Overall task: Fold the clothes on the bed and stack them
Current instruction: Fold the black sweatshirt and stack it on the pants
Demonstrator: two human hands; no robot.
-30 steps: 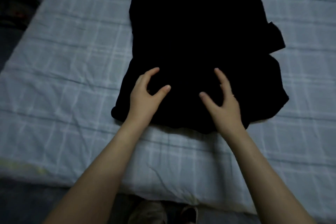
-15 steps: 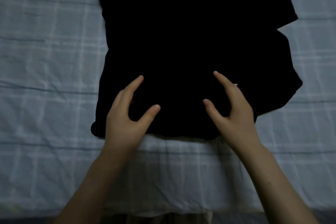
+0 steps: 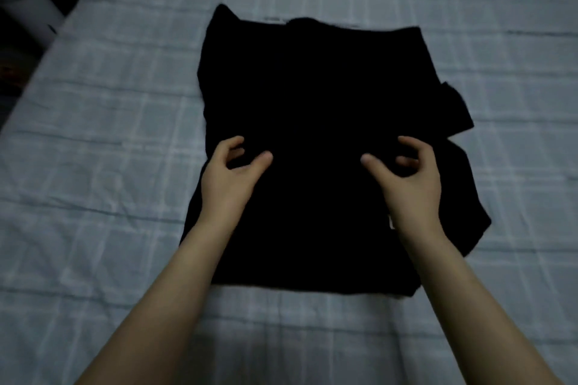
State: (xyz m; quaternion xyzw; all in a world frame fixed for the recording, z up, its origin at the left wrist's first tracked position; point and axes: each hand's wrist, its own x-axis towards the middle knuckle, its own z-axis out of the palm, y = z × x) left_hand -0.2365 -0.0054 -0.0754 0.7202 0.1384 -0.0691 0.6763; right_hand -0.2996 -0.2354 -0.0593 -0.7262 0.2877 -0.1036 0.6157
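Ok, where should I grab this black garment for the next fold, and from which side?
Probably the two corners of its near edge, coming in from your side. The black garment lies flat on the bed and runs lengthwise away from you, so lifting that edge toward the far edge would halve it.

Dim home bedroom, wide bed (image 3: 469,306) covered in a pale blue checked sheet (image 3: 103,122)

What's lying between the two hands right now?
Only dark fabric of the black garment lies between the left hand and the right hand; nothing else sits there, as the head view shows.
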